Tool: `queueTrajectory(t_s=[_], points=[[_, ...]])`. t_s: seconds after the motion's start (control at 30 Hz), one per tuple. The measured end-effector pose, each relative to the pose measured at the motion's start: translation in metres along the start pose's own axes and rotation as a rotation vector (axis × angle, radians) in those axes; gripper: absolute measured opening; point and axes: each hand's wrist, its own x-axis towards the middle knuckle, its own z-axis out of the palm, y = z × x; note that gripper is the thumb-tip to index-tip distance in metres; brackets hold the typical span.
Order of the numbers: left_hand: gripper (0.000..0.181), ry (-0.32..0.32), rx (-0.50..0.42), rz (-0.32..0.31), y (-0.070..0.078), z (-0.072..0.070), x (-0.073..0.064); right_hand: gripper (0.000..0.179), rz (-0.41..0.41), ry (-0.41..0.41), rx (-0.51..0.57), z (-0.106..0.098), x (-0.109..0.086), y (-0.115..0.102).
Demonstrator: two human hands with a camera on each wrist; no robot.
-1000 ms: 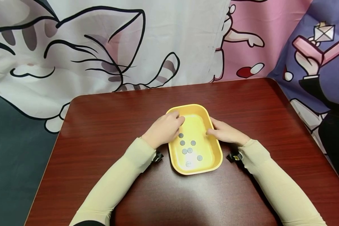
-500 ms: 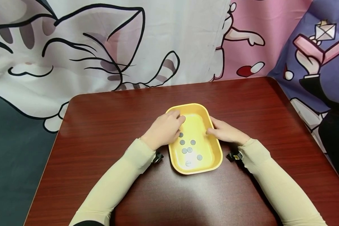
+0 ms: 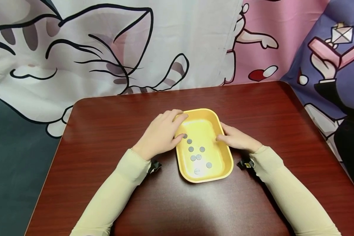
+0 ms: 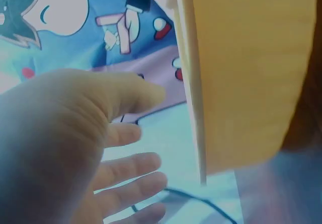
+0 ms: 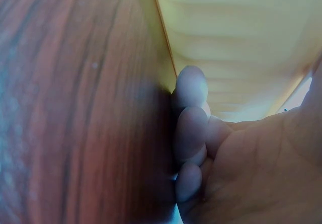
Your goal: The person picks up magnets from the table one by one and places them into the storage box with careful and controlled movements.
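Note:
A yellow rectangular tray [image 3: 204, 131] lies on the table with several small grey coins [image 3: 202, 149] scattered over its left and near part. My left hand [image 3: 162, 131] hovers at the tray's left rim, fingers spread and thumb apart, its fingertips overlapping the rim. In the left wrist view the hand [image 4: 115, 148] holds nothing, and the tray's outer wall [image 4: 251, 78] stands beside it. On the other side, my right hand [image 3: 239, 138] grips the tray's right rim, thumb over the inside. Its fingers [image 5: 191, 133] rest low against the outer wall in the right wrist view.
The tray stands on a dark red wooden table [image 3: 120, 124] with rounded far corners. Behind it hangs a printed curtain [image 3: 206, 39] with cartoon figures. A dark wrist device [image 3: 246, 164] sits at the right cuff.
My left hand has drawn back to the left from inside the tray and its fingers have spread, uncovering a coin by the left wall. The right hand stays in place.

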Motion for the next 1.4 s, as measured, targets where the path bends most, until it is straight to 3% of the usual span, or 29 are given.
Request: queueTrajectory(t_s=[0.27,0.57,0.77,1.07,1.4], points=[[0.092,-0.061,-0.054,-0.089,-0.02,0.0,-0.024,0.075,0.008,-0.008,0.024,0.0,0.0,0.001],[0.098,-0.132,-0.075,-0.125,-0.035,0.013,-0.044,0.074,-0.018,-0.008,0.002,-0.001,0.0,-0.001],[0.082,-0.184,-0.034,-0.121,-0.035,0.024,-0.051,0.073,0.0,-0.012,0.017,0.0,0.001,0.0],[0.043,-0.143,0.017,-0.045,-0.034,0.036,-0.055,0.072,-0.002,-0.008,0.022,0.001,0.001,0.001],[0.016,-0.122,0.021,-0.046,-0.032,0.041,-0.053,0.072,-0.005,-0.007,0.034,-0.001,-0.002,-0.002]])
